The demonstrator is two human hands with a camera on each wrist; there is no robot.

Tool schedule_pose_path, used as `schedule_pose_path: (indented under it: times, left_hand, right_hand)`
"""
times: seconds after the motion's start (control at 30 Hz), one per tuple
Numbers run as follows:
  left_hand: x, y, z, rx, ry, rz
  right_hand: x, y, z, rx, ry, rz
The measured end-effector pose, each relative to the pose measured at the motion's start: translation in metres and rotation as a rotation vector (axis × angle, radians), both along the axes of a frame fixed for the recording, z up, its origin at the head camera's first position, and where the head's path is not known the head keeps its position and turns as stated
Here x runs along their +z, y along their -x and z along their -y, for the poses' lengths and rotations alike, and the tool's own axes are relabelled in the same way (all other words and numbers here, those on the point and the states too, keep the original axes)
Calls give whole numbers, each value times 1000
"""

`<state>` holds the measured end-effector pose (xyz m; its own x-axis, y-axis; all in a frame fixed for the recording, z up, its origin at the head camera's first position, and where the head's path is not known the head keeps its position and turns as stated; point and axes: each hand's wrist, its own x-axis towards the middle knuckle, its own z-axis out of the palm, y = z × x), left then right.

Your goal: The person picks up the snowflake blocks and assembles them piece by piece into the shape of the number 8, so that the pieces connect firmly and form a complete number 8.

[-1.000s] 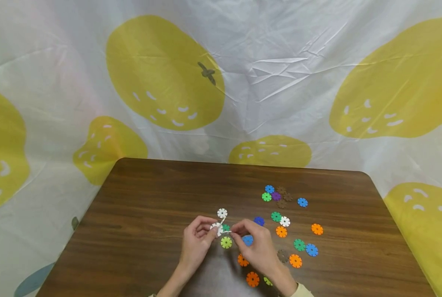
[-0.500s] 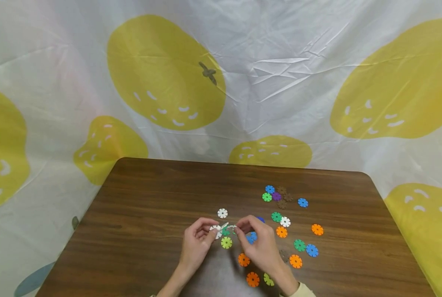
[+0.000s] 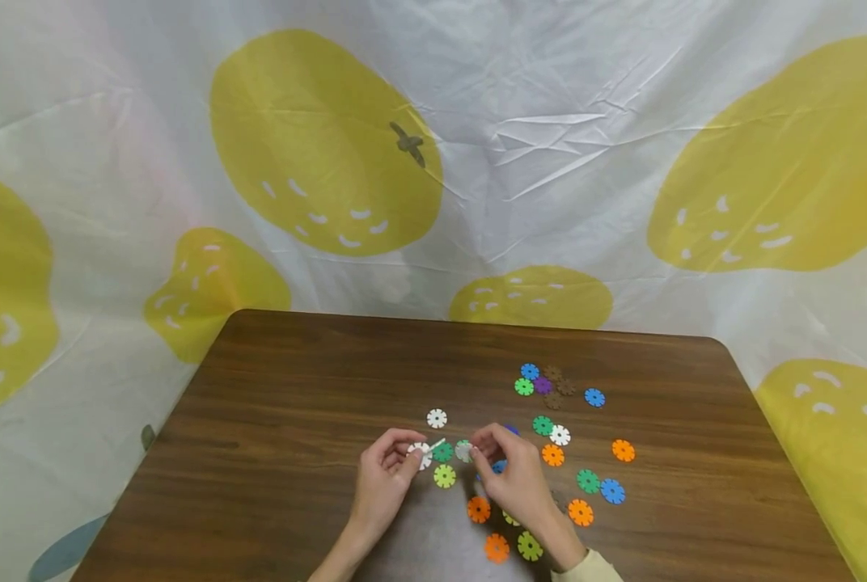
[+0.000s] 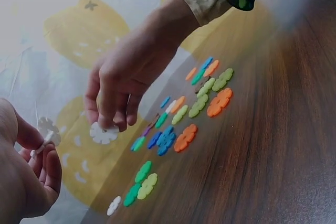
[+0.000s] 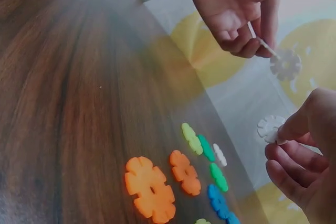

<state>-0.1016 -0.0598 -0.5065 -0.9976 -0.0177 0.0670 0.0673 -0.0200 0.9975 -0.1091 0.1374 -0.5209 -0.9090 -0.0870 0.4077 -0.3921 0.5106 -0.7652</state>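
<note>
Between thumb and fingers my left hand [image 3: 386, 478] pinches two joined white interlocking discs [image 3: 420, 456], notched round the rim. One faces the head camera and the other stands edge-on, jutting right. Just across from it, my right hand [image 3: 512, 473] holds a separate white interlocking disc [image 4: 104, 132] by its edge, its face turned outward. A small gap lies between this disc and the joined pair. Below the hands on the table are a green disc [image 3: 442, 452] and a lime disc [image 3: 444, 476]. A loose white disc [image 3: 437, 418] lies beyond them.
Many flat notched discs lie about the right half of the wooden table [image 3: 295, 388], among them an orange disc [image 3: 581, 512] and a blue disc [image 3: 612, 491]. Some are partly hidden under my right hand. A fruit-print curtain [image 3: 375, 283] hangs behind the table.
My right hand has drawn slightly right, away from the left, and its white disc has turned from edge-on to face-on. The left hand has stayed nearly in place with its joined pair.
</note>
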Motion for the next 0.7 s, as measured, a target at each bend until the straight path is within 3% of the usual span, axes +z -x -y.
schedule_pose_path:
  times: [0.17,0.37,0.5,0.7]
  left_hand:
    - [-1,0,1,-1,3,11]
    - [1,-2,0,-14,-30,5]
    - [1,-2,1,-20,-34,-10]
    - [-1,-2,1,-22,0,-51]
  right_hand:
    - [-2,-1,-1,22,23,5]
    - [9,-4,6,109,52,-149]
    - [10,-4,10,77,67,-236]
    - [14,-4,10,61,101,-212]
